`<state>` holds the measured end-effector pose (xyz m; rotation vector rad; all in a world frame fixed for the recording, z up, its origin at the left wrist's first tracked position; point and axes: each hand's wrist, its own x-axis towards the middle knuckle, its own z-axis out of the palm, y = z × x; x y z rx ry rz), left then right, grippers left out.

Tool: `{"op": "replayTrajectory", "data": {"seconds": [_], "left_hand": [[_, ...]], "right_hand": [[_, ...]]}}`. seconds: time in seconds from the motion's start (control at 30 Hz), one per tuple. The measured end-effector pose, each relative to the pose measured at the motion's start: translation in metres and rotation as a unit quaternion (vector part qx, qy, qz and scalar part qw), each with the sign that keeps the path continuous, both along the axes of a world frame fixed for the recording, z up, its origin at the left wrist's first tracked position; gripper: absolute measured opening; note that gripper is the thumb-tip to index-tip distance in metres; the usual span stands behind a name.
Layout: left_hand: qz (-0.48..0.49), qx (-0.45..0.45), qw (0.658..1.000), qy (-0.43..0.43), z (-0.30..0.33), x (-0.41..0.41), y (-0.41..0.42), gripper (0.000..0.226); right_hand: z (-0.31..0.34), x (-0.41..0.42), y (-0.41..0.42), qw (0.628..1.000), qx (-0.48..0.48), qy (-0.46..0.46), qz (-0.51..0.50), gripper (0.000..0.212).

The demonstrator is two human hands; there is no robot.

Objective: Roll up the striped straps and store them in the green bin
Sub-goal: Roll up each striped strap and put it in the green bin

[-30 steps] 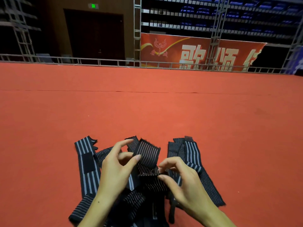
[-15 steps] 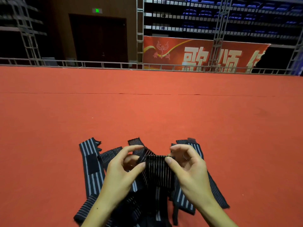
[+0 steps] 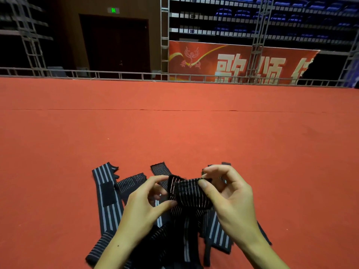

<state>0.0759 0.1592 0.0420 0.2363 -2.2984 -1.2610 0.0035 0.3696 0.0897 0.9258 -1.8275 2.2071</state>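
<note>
Near the bottom centre, a partly rolled striped strap (image 3: 189, 193) is pinched by the left hand (image 3: 144, 208) and right hand (image 3: 231, 197). Beneath them, loose straps (image 3: 105, 199) on the red floor (image 3: 174, 133) are partly hidden and cut off.
</note>
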Motion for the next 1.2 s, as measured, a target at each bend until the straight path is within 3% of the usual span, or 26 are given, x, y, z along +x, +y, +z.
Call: {"op": "replayTrajectory", "data": {"seconds": [0.13, 0.3, 0.57, 0.8, 1.07, 1.2], "left_hand": [[-0.002, -0.050, 0.997, -0.055, -0.017, -0.017, -0.003, 0.019], [-0.048, -0.005, 0.999, 0.007, -0.003, -0.016, 0.005, 0.008], [-0.068, 0.063, 0.994, 0.054, 0.025, -0.001, 0.012, 0.022], [0.031, 0.109, 0.989, 0.092, 0.032, -0.005, 0.012, 0.031], [0.109, 0.139, 0.974, 0.139, 0.025, -0.024, 0.002, 0.026], [0.104, 0.148, 0.972, 0.150, 0.030, -0.022, 0.006, 0.025]], "right_hand": [[0.008, 0.003, 0.010, 1.000, -0.013, 0.000, 0.006, 0.024], [0.007, -0.017, 0.021, 0.997, 0.017, 0.003, -0.076, 0.023], [-0.001, -0.026, 0.014, 0.991, 0.076, 0.008, -0.107, 0.026], [0.000, -0.018, 0.022, 0.992, 0.057, 0.005, -0.116, 0.026], [0.020, 0.007, 0.033, 0.997, -0.041, 0.006, -0.072, 0.023], [0.014, 0.006, 0.030, 1.000, 0.013, -0.021, 0.009, 0.019]]}}
